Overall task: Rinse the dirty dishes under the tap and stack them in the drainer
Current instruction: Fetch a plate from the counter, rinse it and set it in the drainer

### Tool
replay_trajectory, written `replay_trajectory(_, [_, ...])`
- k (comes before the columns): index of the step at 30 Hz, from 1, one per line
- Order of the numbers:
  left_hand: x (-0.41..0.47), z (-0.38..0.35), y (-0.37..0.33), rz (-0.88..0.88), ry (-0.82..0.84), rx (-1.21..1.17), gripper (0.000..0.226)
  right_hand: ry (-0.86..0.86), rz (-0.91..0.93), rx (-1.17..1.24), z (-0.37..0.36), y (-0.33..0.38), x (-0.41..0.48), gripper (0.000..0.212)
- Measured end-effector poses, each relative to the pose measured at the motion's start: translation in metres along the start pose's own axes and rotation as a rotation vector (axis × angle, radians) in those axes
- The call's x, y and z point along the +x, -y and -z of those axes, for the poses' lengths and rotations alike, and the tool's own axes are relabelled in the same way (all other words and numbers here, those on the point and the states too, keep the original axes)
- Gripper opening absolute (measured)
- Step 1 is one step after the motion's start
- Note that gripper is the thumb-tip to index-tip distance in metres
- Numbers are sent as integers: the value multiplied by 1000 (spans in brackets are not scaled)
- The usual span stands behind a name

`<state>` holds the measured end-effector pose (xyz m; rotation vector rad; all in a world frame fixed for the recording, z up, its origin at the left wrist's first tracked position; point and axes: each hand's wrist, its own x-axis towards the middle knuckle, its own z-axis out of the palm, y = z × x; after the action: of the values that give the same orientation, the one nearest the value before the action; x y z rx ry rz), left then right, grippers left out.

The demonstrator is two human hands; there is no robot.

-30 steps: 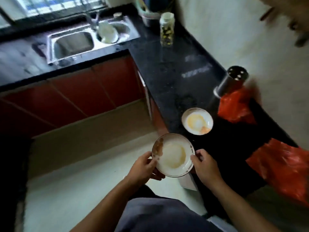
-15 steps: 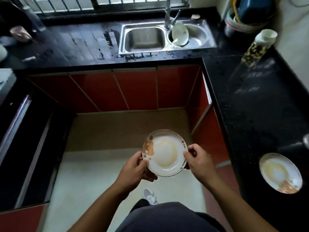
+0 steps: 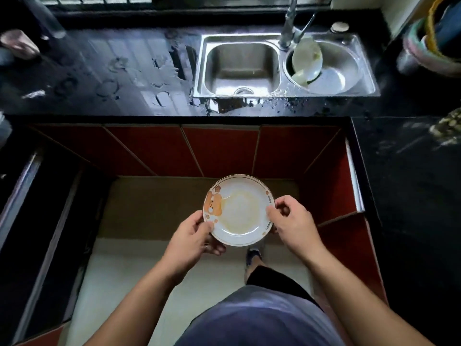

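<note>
While held, plate [image 3: 239, 211] in both grips

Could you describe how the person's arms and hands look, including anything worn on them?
Both forearms are bare, with no sleeves showing up to the bottom edge of the head view. The left hand and right hand wear no gloves, and no watch or bracelet shows at either wrist. A small glint on a left finger may be a ring, but it is too small to tell.

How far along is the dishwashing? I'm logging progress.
Done: two white dishes lean in the round basin, though rinsing can't be confirmed. In hand: a stained bear plate held by left hand and right hand. Left: rinse under the tap and stack.
</note>
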<state>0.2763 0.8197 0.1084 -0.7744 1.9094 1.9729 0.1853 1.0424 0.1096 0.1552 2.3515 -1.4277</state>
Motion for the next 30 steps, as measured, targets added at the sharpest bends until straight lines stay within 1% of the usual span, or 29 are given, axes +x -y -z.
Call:
replay_trajectory(6, [94, 11, -86, 3, -163, 4, 26, 149, 56, -80, -1, 67, 145, 13])
replay_trajectory(9, [144, 19, -123, 50, -215, -18, 23, 184, 92, -147, -2, 105, 213, 15])
replay_trajectory(13, [217, 31, -168, 91, -188, -149, 18, 180, 54, -111, -9, 145, 295, 16])
replay_trajectory(15, [263, 38, -186, 111, -156, -209, 19, 177, 59, -109, -17, 160, 334, 15])
replay_trajectory(19, [353, 53, -220, 79, -143, -217, 32, 123, 18, -110, -25, 188, 401, 17])
replay_trajectory(22, [409, 64, -245, 64, -85, -168, 35, 129, -110, 50, -16, 203, 444, 16])
replay_trajectory(25, [467, 65, -273, 30, -13, -110, 39, -24, -215, 142, 19, 213, 508, 14])
replay_trajectory(28, [511, 57, -298, 49, 2, -87, 34, -248, -336, 221, 75, 217, 577, 17])
replay_trajectory(30, [536, 48, -309, 52, -5, -81, 35, -334, -372, 274, 114, 220, 627, 22])
